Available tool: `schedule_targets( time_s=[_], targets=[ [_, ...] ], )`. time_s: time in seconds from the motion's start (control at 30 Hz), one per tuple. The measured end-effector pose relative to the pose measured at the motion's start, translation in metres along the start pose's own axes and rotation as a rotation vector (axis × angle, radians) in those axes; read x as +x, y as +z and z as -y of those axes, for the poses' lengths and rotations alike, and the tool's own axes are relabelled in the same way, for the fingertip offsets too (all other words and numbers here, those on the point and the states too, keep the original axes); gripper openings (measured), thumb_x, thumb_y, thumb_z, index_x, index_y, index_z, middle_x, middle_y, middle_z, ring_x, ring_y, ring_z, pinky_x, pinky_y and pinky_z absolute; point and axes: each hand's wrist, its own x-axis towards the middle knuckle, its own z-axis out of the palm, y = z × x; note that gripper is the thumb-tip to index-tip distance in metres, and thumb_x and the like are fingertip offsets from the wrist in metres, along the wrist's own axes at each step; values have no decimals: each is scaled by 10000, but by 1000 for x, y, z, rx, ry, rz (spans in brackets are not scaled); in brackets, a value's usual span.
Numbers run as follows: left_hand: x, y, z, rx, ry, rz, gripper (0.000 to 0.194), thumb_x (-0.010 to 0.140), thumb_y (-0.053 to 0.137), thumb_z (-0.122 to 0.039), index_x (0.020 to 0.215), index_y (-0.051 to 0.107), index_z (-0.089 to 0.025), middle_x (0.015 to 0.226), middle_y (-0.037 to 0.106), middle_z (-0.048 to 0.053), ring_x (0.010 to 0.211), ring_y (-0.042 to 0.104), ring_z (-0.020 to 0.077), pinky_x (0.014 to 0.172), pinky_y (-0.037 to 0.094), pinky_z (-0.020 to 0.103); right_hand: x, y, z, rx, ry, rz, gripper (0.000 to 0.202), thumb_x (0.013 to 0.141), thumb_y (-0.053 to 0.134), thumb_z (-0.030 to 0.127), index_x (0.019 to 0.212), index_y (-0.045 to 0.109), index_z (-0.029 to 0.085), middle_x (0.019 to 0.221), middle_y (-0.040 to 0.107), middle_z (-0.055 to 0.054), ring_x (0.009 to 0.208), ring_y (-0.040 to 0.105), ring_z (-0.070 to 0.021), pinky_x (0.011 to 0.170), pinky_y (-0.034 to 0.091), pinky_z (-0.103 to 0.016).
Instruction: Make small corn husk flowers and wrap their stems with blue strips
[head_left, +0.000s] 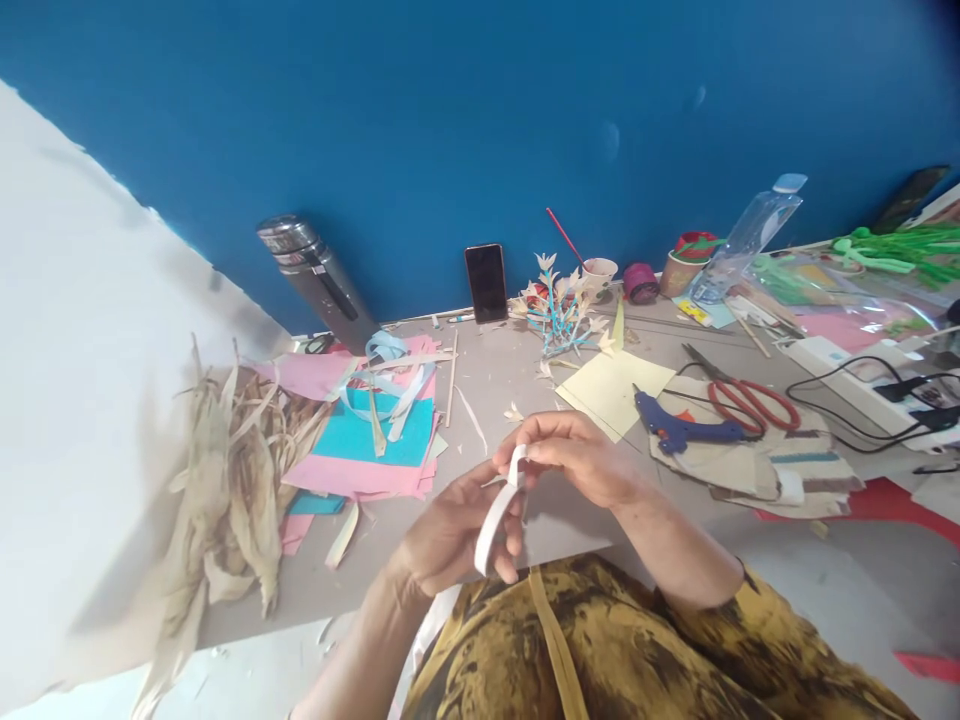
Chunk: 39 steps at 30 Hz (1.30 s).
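Note:
A narrow white strip [494, 525], perhaps ribbon or paper, curls between my hands close to the table's front edge. My left hand [454, 530] is closed around it, fingers curled, while one end of the strip hangs down over those fingers. My right hand [577, 458] pinches the strip's upper bend between thumb and fingertips, which meet the left hand's fingertips there. Just beyond the hands lies a small pale husk flower [514, 412]. A bunch of similar flowers on blue stems [559, 310] stands farther back.
Dried husks [225, 470] and pink and blue sheets [382, 430] lie left, by a steel flask [322, 280]. Behind are a phone [487, 283] and paper cup [600, 278]. Right are a glue gun [682, 425], scissors [750, 395], a bottle [750, 240] and a power strip [855, 385].

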Motion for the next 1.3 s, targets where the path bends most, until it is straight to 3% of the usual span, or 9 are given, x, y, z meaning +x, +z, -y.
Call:
schedule_targets(
  time_s=[0.1,0.23,0.3,0.43,0.57,0.73,0.93,1.13,1.3],
  targets=[
    [1,7,8,127,8,-37,379,718,822,-308,1055,687,-199,755,548,-3,516,515,102,444,461,234,-5,-4,7,-146,35,19,128,838,632,257,801,688,148,920,746,-85,736,658,-153,588,493,-239],
    [-8,17,0,691,210,-316,123,741,797,-287,727,743,-177,776,535,19,678,525,118,630,456,242,-14,-14,26,-426,78,68,130,842,597,227,805,699,155,842,723,-39,645,576,-106,584,439,-218],
    [-14,17,-8,850,270,-332,152,767,765,-293,666,743,-182,819,574,41,783,560,154,715,462,262,-19,-20,34,-564,101,89,139,845,601,237,800,702,153,722,681,-12,580,519,-96,545,390,-216],
    [-22,3,-17,646,123,-160,182,774,764,-342,725,757,-167,731,636,44,626,565,137,609,449,267,-27,-39,32,-668,72,-26,211,909,548,310,848,688,164,786,712,-34,633,581,-126,580,415,-236],
    [-18,-12,-18,531,178,-214,211,702,834,-340,733,762,-144,760,662,51,556,550,113,549,445,258,-35,-56,7,-1128,119,-296,152,902,592,317,872,676,194,824,721,-35,753,646,-183,656,408,-265],
    [-9,-14,-22,611,250,-202,241,745,809,-362,809,768,-133,658,636,46,517,546,120,520,440,254,-41,-61,-19,-1528,272,-258,175,879,650,270,1024,679,177,1063,706,-102,893,682,-236,666,376,-275],
    [-2,-10,-27,616,260,-253,240,735,817,-348,840,772,-137,621,619,37,514,545,130,487,427,247,-53,-66,-11,-1424,245,-172,96,838,621,210,910,683,195,888,722,-73,810,668,-223,650,377,-277],
    [4,-2,-29,627,302,-392,195,700,821,-311,788,771,-144,552,604,12,489,517,119,497,427,248,-70,-71,-13,-712,260,-100,262,829,661,387,997,648,187,658,580,40,570,517,-129,563,385,-237],
    [10,-4,-27,689,344,-434,131,713,781,-263,806,786,-171,638,654,13,527,521,110,513,436,230,-62,-51,-24,-792,189,-106,356,664,829,434,811,630,178,652,486,68,570,346,-94,505,275,-216]
  ],
)
